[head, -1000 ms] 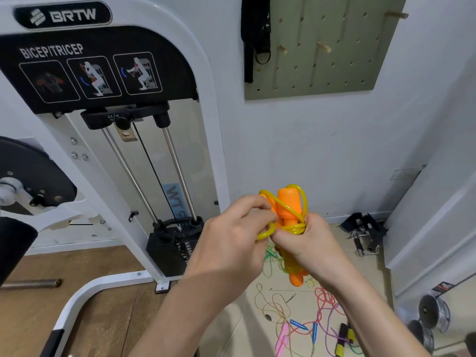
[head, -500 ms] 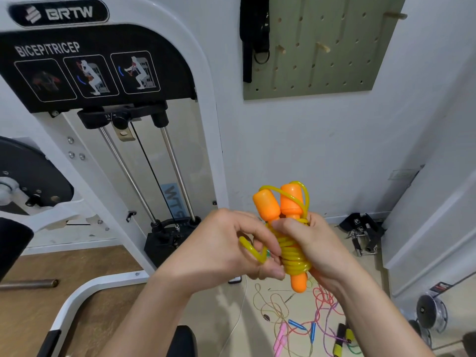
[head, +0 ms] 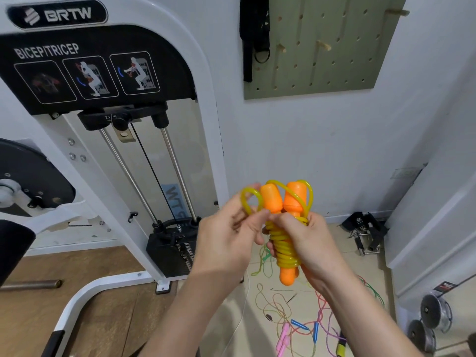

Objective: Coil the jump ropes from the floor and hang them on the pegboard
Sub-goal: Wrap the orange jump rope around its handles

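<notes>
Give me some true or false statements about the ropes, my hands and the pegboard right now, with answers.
1. The yellow rope is wound around its orange handles. True.
2. The left hand is empty. False: it pinches a loop of the yellow rope.
3. The yellow rope hangs on the pegboard. False: both hands hold it; the right hand grips the coil.
4. More ropes lie tangled on the floor. True.
5. A black strap hangs at the pegboard's left edge. True.

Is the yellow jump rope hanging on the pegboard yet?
No, the left hand and right hand hold the yellow jump rope coiled round its orange handles, below the pegboard.
</notes>
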Tool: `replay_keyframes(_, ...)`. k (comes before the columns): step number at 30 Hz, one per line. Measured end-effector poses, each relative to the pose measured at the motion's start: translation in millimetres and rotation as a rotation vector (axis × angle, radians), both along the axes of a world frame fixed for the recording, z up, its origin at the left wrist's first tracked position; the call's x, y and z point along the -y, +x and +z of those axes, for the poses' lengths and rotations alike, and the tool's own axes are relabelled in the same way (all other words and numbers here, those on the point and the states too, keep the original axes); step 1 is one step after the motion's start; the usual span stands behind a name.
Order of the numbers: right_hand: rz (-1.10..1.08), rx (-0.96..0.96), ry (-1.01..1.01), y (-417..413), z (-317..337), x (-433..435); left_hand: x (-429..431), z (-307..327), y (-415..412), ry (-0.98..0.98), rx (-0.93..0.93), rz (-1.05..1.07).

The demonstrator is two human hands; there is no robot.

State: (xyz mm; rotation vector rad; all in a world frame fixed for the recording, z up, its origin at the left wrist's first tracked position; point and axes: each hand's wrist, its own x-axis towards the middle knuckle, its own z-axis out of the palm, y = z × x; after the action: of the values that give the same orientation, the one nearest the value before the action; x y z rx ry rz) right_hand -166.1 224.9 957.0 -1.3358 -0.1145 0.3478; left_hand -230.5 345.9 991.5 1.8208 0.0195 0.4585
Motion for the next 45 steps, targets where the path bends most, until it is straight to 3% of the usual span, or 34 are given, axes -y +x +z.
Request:
replay_keyframes(2,-0.024,0.010,-0.015,-2.4,-1.6,-3.6,2.0,-5.8,6.0,-0.238,-0.009,0.074)
replay_keyframes(3,-0.042,0.014,-0.034,-3.3,-2.7,-5.2,3.7,-7.9,7.3,-0.201,0.001,0.095)
replay_keyframes(7,-0.118,0.077,-0.154,-8.0,-7.0,-10.6,6.6,-20.9,9.4,0.272,0.043,0.209)
replay_keyframes(12,-0.198,0.203,-0.323,-10.8,-6.8,-11.8,4.6,-28.6,7.3,0.521,-0.011,0.293)
replay_keyframes(18,-0.276,0.313,-0.453,-9.1,-7.5,-8.7,-4.2,-20.8,4.3,0.377,-0.130,0.179)
replay_keyframes(25,-0.225,0.469,-0.571,-16.1,-8.1,-8.8,-4.0,-17.7,4.6,0.772,-0.214,0.199)
replay_keyframes(31,-0.154,0.566,-0.630,-20.9,-4.6,-8.1,-5.6,-8.0,0.7,0.901,-0.193,0.307)
replay_keyframes(33,-0.131,0.559,-0.636,-23.7,-6.2,-8.8,-7.0,-3.1,-0.6,0.948,-0.274,0.341)
replay_keyframes(40,-0.113,0.615,-0.617,-29.0,-5.6,-8.4,-3.5,8.5,-8.1,1.095,-0.365,0.313)
replay_keyframes(45,-0.088,0.620,-0.584,-26.9,-14.3,-2.5,5.4,7.8,-7.6,1.109,-0.277,0.197)
